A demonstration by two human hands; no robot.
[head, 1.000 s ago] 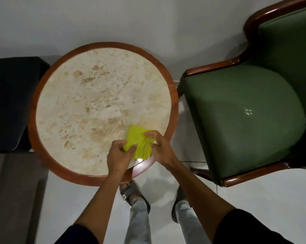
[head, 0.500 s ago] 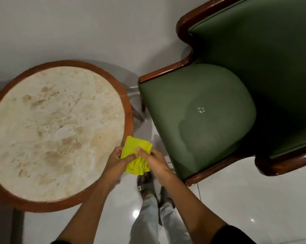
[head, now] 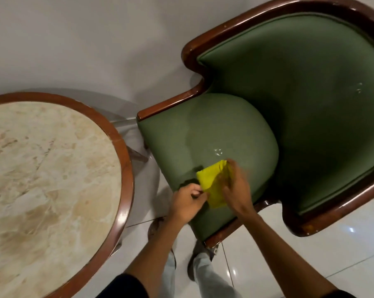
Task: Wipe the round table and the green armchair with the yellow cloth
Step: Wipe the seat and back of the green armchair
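Note:
The yellow cloth (head: 211, 181) lies over the front part of the green armchair's seat (head: 216, 134). My left hand (head: 187, 203) pinches the cloth's left edge. My right hand (head: 235, 186), blurred by motion, rests on the cloth's right side and covers part of it. The armchair has a dark wooden frame (head: 231, 26) and a green padded back. The round table (head: 121, 147), with a beige marble top and a brown wooden rim, stands to the left, apart from both hands.
A white wall runs behind the table and the chair. The floor (head: 289, 244) is glossy white tile. My legs and sandalled feet (head: 199, 254) stand between the table and the chair's front corner.
Both hands carried the cloth rightwards, off the table's edge and onto the armchair's seat. The view swung right, so the table slid left and the chair fills the frame.

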